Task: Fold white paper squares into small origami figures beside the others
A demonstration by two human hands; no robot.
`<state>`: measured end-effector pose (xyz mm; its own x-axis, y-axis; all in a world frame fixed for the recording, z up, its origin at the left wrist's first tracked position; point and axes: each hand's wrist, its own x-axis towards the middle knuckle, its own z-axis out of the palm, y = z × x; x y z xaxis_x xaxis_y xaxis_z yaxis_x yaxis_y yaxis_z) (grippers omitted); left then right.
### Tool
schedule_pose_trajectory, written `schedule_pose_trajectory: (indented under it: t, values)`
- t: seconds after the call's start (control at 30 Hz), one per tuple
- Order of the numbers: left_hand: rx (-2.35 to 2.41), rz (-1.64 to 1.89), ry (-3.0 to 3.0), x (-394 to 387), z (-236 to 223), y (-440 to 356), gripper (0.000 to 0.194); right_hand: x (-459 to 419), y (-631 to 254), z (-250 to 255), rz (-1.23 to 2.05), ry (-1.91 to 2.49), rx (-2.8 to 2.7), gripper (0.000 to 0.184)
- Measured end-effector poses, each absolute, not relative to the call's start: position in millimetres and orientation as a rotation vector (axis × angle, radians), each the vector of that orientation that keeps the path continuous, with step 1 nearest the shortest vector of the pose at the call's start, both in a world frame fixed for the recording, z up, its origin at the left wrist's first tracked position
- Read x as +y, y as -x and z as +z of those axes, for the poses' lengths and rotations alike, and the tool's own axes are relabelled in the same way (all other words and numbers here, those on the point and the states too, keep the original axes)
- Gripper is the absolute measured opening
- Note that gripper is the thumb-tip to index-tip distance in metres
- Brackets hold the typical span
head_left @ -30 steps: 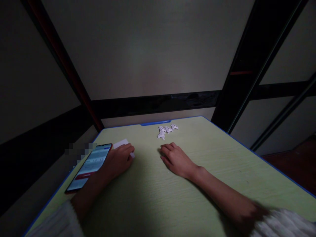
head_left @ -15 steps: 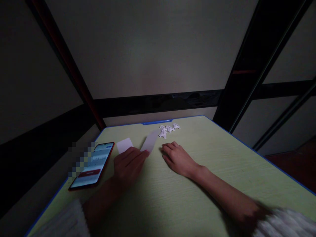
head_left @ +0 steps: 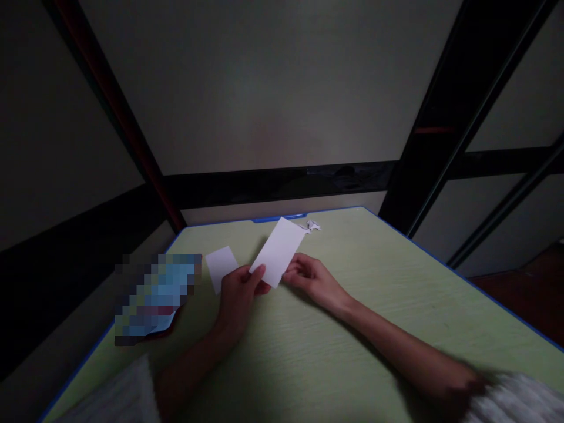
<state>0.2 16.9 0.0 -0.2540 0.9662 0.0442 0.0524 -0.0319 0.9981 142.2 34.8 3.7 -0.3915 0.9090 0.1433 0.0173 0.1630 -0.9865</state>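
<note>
My left hand is closed on a white slip of paper, its thumb lying across the near left corner and its fingers underneath. The slip is raised and tilted above the table. At its right edge is my right hand, fingers half curled, with a gap between thumb and fingers. Whether its fingertips touch the paper is hard to make out. A second white paper piece lies flat behind my left hand. Beyond the raised slip a small folded white paper figure shows, with others mostly hidden by the slip.
A phone with a red edge, largely pixelated, lies at the left side of the table. The pale green tabletop has a blue rim. Behind it stands a grey panel with a black band, close to the table's far edge.
My left hand has picked up a slip of paper beside the phone and brought it right, to the front of the folded figures. My right hand has turned and curled its fingers toward it.
</note>
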Motion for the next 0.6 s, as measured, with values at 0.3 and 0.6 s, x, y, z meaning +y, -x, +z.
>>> schedule_pose_trajectory:
  t: [0.3,0.6]
  values:
    - [1.243,1.041,-1.345,10.9,3.1,-5.7,0.029,34.7,-144.0,-0.1,1.567,1.041,-1.126,0.027]
    - [1.225,1.137,-1.157,17.7,-3.6,-2.0,0.023,26.6,-145.8,0.4,1.666,1.094,-1.579,0.028]
